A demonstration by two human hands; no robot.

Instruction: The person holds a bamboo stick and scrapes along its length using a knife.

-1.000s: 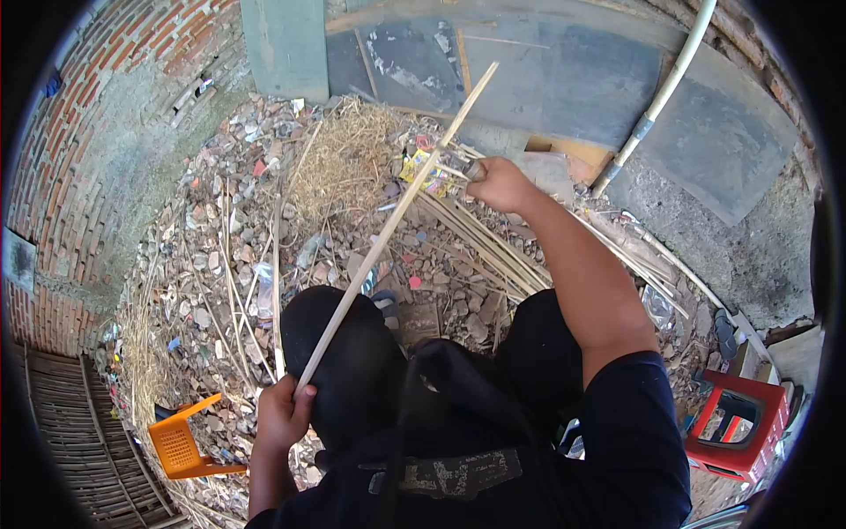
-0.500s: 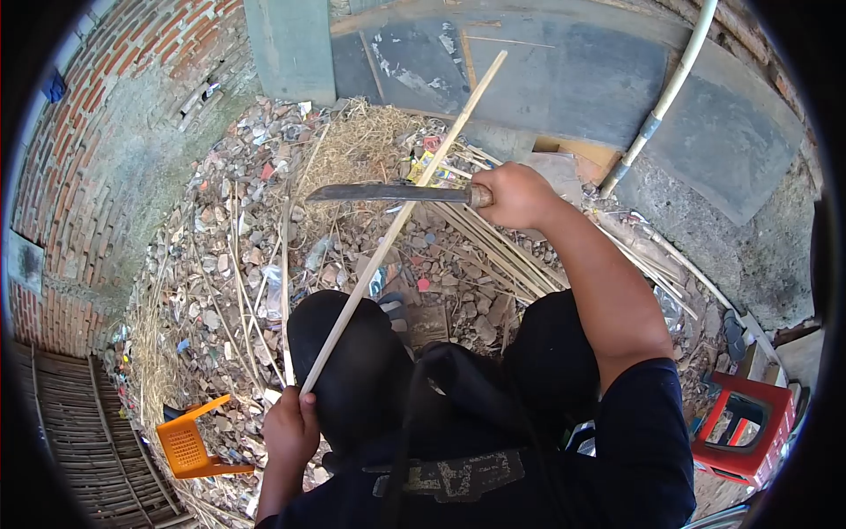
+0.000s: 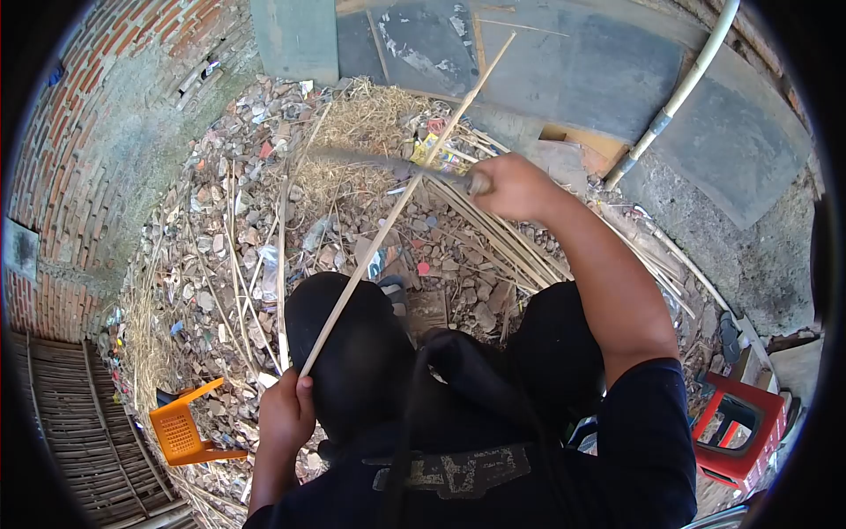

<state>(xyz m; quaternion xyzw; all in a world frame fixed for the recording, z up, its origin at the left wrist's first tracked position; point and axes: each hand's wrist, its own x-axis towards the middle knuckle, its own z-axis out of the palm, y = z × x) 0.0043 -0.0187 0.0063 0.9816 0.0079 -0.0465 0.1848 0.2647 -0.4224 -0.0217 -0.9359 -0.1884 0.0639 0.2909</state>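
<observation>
My left hand (image 3: 286,412) is closed round the lower end of a long pale wooden strip (image 3: 366,257), which slants up and away to the right over my left knee. In my right hand (image 3: 508,187) is the handle of a long knife (image 3: 383,162). Its blade points left, slightly blurred, and crosses the strip's upper part. Whether blade and strip touch, I cannot tell. Beyond my knees, several similar strips (image 3: 498,236) lie in a bundle on the rubble.
Rubble (image 3: 207,238) and dry straw (image 3: 361,115) cover the ground. An orange plastic chair (image 3: 179,434) stands at lower left, a red stool (image 3: 740,432) at lower right. A pale pole (image 3: 674,101) leans by the far wall. Brick wall (image 3: 66,159) rises on the left.
The knife blade, mostly hidden behind the strip a second ago, came into view pointing left and is now tilted and blurred. The strip looks narrower and slightly turned. My left hand keeps its hold.
</observation>
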